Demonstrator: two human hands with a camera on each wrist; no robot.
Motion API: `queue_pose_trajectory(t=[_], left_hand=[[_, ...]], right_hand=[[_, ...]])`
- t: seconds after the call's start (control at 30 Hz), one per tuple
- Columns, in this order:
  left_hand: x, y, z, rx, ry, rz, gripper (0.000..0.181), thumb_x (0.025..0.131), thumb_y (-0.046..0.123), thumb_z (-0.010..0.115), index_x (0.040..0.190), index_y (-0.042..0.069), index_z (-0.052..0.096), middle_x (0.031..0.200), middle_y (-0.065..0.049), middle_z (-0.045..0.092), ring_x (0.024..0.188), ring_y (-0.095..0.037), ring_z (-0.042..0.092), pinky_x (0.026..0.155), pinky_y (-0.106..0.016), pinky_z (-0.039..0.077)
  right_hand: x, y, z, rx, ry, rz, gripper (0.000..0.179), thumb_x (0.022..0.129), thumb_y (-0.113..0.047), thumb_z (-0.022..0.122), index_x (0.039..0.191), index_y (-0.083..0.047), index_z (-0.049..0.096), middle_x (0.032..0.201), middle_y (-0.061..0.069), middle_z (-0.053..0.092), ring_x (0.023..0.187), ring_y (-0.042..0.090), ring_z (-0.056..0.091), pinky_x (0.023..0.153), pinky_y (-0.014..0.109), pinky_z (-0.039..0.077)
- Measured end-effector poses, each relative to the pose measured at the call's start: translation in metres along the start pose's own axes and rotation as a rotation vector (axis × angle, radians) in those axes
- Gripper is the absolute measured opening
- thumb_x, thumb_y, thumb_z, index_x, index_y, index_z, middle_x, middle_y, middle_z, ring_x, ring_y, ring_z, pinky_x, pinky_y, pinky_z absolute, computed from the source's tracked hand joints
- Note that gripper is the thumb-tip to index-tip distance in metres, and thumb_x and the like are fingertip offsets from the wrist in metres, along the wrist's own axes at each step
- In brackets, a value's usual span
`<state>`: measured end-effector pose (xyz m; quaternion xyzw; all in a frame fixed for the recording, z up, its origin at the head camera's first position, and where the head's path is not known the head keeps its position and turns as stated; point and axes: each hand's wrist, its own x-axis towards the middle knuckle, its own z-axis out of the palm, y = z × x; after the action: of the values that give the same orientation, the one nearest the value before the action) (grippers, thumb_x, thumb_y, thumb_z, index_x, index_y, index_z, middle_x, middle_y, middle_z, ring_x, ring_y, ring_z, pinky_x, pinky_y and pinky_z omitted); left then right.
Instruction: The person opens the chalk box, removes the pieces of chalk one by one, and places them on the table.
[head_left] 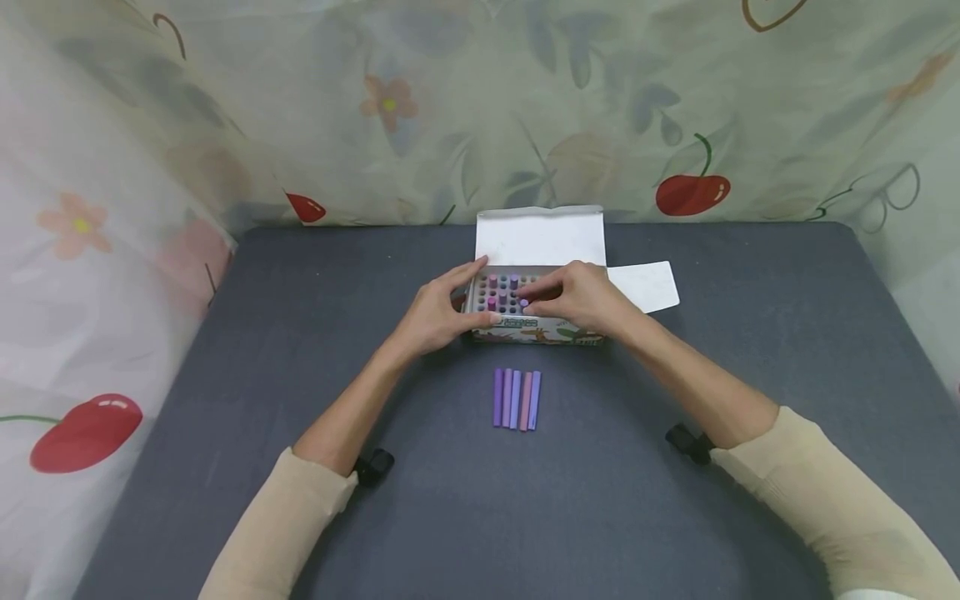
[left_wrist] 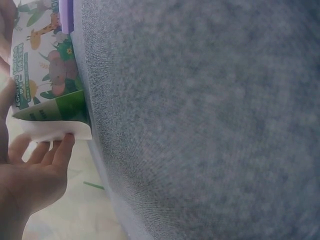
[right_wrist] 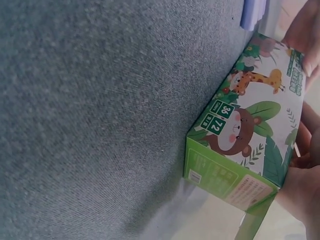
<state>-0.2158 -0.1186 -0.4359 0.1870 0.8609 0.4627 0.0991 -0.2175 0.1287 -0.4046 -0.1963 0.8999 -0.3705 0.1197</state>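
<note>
An open cardboard box [head_left: 504,332] with a cartoon animal print stands on the table, its inner tray pierced with rows of holes. Several pink and purple chalk sticks [head_left: 492,303] stand in the holes. My left hand [head_left: 438,312] grips the box's left end, thumb at the front rim and the other fingers around the side and back. Over the tray, my right hand [head_left: 581,296] pinches a light purple chalk stick [head_left: 524,303] between thumb and fingers; its lower part is hidden in the tray. In the right wrist view, the box's printed front [right_wrist: 250,110] and green end face the camera.
Several purple and pink chalk sticks [head_left: 517,400] lie side by side on the dark grey table [head_left: 315,333] in front of the box. The white lid [head_left: 540,236] is folded back, and a side flap [head_left: 645,286] sticks out right. A patterned curtain [head_left: 465,108] hangs behind.
</note>
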Motion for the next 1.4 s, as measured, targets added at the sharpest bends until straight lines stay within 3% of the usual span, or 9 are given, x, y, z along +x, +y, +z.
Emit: queue_pose_trajectory(t=[0.13,0.33,0.6,0.83,1.0,1.2,1.4], left_hand=[[0.000,0.001,0.000,0.001,-0.001,-0.003,0.086,0.086,0.028,0.081,0.157,0.023,0.032,0.159,-0.007,0.033,0.141,-0.023,0.038,0.113,-0.033,0.039],[0.000,0.001,0.000,0.007,-0.002,-0.001,0.086,0.086,0.028,0.081,0.157,0.023,0.032,0.159,-0.007,0.033,0.140,-0.024,0.039,0.113,-0.034,0.039],[0.000,0.001,0.000,0.006,-0.002,-0.009,0.086,0.086,0.028,0.080,0.157,0.022,0.032,0.159,-0.007,0.032,0.141,-0.024,0.038,0.113,-0.033,0.040],[0.000,0.001,0.000,0.009,-0.001,-0.004,0.086,0.086,0.029,0.081,0.157,0.022,0.032,0.159,-0.008,0.032,0.140,-0.024,0.039,0.112,-0.034,0.041],[0.000,0.003,0.000,0.009,0.000,-0.006,0.086,0.086,0.028,0.081,0.156,0.021,0.033,0.159,-0.008,0.033,0.141,-0.023,0.038,0.112,-0.034,0.041],[0.000,0.003,0.000,0.009,0.001,-0.007,0.086,0.085,0.028,0.081,0.156,0.022,0.033,0.159,-0.007,0.034,0.140,-0.023,0.039,0.112,-0.034,0.041],[0.000,0.002,0.000,0.013,0.002,-0.003,0.086,0.085,0.028,0.081,0.156,0.022,0.033,0.158,-0.008,0.034,0.138,-0.024,0.041,0.111,-0.035,0.042]], right_hand=[[0.002,0.000,0.000,-0.054,-0.007,-0.013,0.026,0.088,-0.023,0.078,0.114,-0.018,0.078,0.110,0.006,0.074,0.059,0.015,0.043,0.051,0.029,0.035],[0.003,0.001,0.003,-0.075,0.011,-0.031,0.024,0.087,-0.022,0.079,0.111,-0.016,0.079,0.106,0.007,0.075,0.057,0.014,0.043,0.049,0.028,0.034],[0.000,0.004,0.009,-0.092,0.116,-0.066,0.022,0.084,-0.025,0.082,0.105,-0.017,0.081,0.097,0.006,0.076,0.053,0.011,0.042,0.046,0.027,0.033],[-0.006,0.008,0.014,-0.098,0.217,-0.208,0.020,0.087,-0.024,0.080,0.104,-0.014,0.081,0.097,0.003,0.076,0.055,0.008,0.053,0.046,0.024,0.037],[-0.008,0.009,0.015,-0.084,0.255,-0.259,0.021,0.088,-0.022,0.078,0.106,-0.012,0.080,0.095,0.002,0.077,0.062,0.007,0.059,0.051,0.023,0.043],[-0.008,0.009,0.016,-0.058,0.280,-0.271,0.018,0.088,-0.020,0.078,0.103,-0.011,0.080,0.092,0.001,0.076,0.077,0.010,0.068,0.063,0.026,0.054],[-0.010,0.006,0.017,0.032,0.320,-0.242,0.018,0.088,-0.020,0.078,0.104,-0.010,0.079,0.093,0.003,0.076,0.076,0.013,0.069,0.063,0.027,0.054]])
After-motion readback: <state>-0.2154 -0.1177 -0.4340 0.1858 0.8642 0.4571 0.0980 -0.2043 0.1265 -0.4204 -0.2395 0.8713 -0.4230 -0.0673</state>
